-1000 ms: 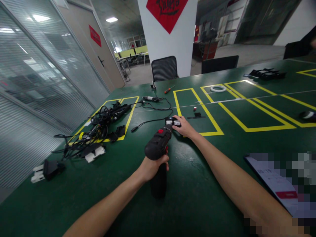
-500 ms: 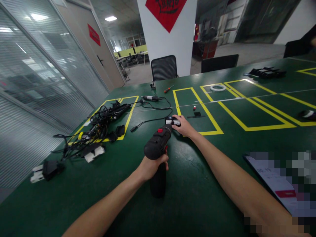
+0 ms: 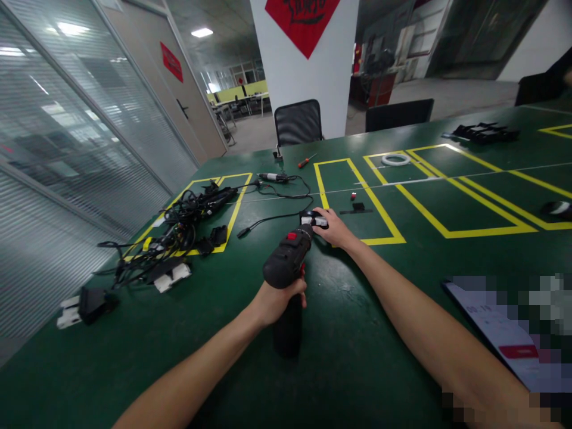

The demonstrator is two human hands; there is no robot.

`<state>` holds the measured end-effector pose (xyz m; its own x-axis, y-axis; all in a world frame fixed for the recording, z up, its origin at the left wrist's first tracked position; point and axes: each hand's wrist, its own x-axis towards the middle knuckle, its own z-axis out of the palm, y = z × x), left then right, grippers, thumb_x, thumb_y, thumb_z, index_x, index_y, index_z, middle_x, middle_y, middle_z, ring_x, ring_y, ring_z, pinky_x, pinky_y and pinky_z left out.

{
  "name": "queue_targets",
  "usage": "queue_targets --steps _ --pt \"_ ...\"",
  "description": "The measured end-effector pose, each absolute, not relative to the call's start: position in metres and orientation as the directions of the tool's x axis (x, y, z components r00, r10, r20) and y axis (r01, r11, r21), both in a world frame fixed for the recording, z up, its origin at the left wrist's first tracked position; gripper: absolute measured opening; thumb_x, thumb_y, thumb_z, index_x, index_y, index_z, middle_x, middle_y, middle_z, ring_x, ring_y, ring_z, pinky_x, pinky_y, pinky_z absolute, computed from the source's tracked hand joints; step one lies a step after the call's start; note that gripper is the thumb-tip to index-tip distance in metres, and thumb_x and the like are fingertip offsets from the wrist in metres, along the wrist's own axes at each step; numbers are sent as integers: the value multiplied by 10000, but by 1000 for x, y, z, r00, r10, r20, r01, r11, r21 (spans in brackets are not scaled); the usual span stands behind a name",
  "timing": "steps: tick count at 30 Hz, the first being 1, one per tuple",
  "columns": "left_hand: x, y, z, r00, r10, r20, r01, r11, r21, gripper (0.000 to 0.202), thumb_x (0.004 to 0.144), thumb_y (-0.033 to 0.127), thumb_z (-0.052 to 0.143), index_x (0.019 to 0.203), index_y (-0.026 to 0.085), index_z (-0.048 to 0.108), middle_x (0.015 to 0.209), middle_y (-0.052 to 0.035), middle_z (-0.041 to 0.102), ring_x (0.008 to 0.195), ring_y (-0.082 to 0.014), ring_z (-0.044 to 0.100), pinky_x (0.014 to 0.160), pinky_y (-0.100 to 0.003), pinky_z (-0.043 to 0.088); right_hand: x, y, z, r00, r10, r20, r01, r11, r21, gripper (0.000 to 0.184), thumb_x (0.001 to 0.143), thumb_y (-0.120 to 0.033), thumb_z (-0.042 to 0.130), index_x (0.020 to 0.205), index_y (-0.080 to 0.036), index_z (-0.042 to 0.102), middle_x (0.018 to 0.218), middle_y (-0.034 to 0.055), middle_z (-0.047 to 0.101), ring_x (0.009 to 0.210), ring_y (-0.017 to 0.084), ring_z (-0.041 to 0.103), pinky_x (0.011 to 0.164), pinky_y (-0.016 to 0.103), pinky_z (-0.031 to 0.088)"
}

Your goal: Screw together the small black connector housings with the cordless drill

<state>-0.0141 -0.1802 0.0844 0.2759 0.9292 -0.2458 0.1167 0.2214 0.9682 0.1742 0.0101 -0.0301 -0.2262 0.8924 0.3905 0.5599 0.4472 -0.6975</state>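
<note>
My left hand [image 3: 277, 301] is wrapped round the grip of a black cordless drill [image 3: 286, 262] with a red switch on top. The drill's chuck points forward, its tip at a small black-and-white part [image 3: 314, 220] on the table. That part is gripped by the fingers of my right hand [image 3: 331, 229], which come at it from the right. Whether the bit touches the part is hidden behind the chuck. A cable with a black plug [image 3: 243, 232] lies left of the part.
Tangled black cables [image 3: 183, 223] lie at left, with black-and-white parts [image 3: 173, 277] near them. Beyond are a pen-shaped tool [image 3: 273, 177], an orange screwdriver [image 3: 307, 161] and a white ring [image 3: 395, 159]. A small black piece [image 3: 358, 207] is right of my right hand; a tablet-like screen [image 3: 496, 328] is at right.
Almost nothing differs. The whole view has shifted by a few pixels; both hands, the drill and the part keep the same positions relative to each other.
</note>
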Motion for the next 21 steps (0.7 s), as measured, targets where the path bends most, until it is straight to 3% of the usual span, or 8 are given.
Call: queue_targets --steps 21 --pt "-14 -180 84 273 922 -275 124 250 960 222 666 272 623 813 157 503 636 41 531 495 -110 563 562 -262 423 174 11 -30 -234 888 396 557 456 -694 552 792 -286 639 1329 -234 520 1222 94 514 1124 260 577 1022 409 451"
